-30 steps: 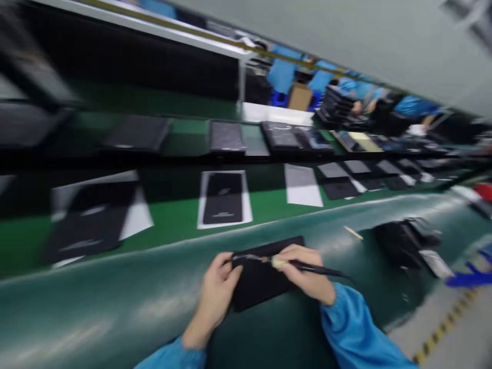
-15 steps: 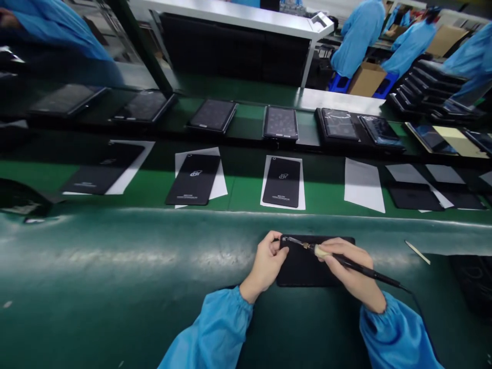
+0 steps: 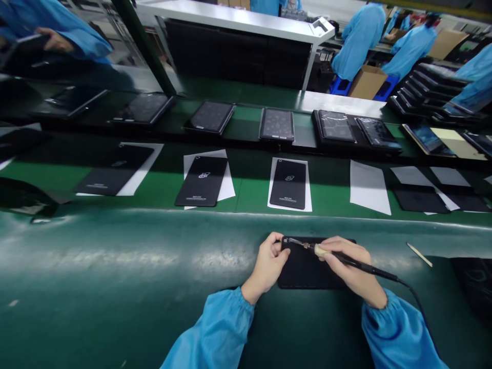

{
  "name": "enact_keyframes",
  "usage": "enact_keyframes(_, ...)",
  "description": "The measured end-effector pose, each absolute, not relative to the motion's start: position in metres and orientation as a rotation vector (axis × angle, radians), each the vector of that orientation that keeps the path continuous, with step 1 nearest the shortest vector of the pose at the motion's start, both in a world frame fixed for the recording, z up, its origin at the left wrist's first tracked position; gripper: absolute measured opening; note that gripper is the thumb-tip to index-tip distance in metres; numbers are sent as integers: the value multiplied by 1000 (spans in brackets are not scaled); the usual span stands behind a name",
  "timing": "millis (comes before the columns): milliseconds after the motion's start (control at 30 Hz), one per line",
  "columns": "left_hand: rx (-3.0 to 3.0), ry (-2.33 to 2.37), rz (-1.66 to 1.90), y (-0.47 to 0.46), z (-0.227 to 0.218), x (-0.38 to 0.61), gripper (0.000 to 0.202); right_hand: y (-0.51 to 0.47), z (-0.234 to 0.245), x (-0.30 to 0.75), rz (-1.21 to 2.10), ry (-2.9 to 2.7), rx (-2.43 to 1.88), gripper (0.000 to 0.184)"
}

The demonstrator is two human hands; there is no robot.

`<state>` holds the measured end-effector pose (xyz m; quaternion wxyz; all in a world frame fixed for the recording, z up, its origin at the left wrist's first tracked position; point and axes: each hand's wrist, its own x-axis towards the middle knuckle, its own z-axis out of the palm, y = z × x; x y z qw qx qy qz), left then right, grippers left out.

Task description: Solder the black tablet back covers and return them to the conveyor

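A black tablet back cover (image 3: 307, 269) lies flat on the green bench in front of me. My left hand (image 3: 270, 261) grips its upper left corner between thumb and fingers. In my right hand (image 3: 351, 264) is a soldering iron (image 3: 357, 265), held like a pen by its pale collar and black handle. Its metal tip points left and reaches a small light-coloured part (image 3: 286, 240) at the cover's upper left corner; whether the tip touches it I cannot tell. The iron's cord trails off to the lower right, past my blue sleeve.
A thin pale stick (image 3: 419, 254) lies to the right, near a dark object (image 3: 472, 282). Beyond the bench, a green belt (image 3: 249, 189) carries back covers on white sheets (image 3: 370, 187). Tablets (image 3: 277, 124) line a raised shelf. A co-worker's hand (image 3: 57, 41) holds a dark device.
The covers and sheets on the belt have shifted to the right. A co-worker's hand with a dark device has come into view at upper left. My hands keep nearly the same pose.
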<state>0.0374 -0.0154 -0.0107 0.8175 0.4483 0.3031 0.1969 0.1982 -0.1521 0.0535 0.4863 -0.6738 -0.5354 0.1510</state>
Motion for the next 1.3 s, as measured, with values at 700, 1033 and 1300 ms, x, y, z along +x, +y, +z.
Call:
enact_keyframes(700,952,648,415,-17,-13,40,27,-156,44,188,351,-1252,-1575,15)
enact_keyframes(1033,900,665,430,-18,-10,41,30,-175,20,169,127,-1048,-1618,16)
enact_keyframes(1300,881,682,438,-16,-8,42,33,-174,6,154,63,-1007,-1643,19)
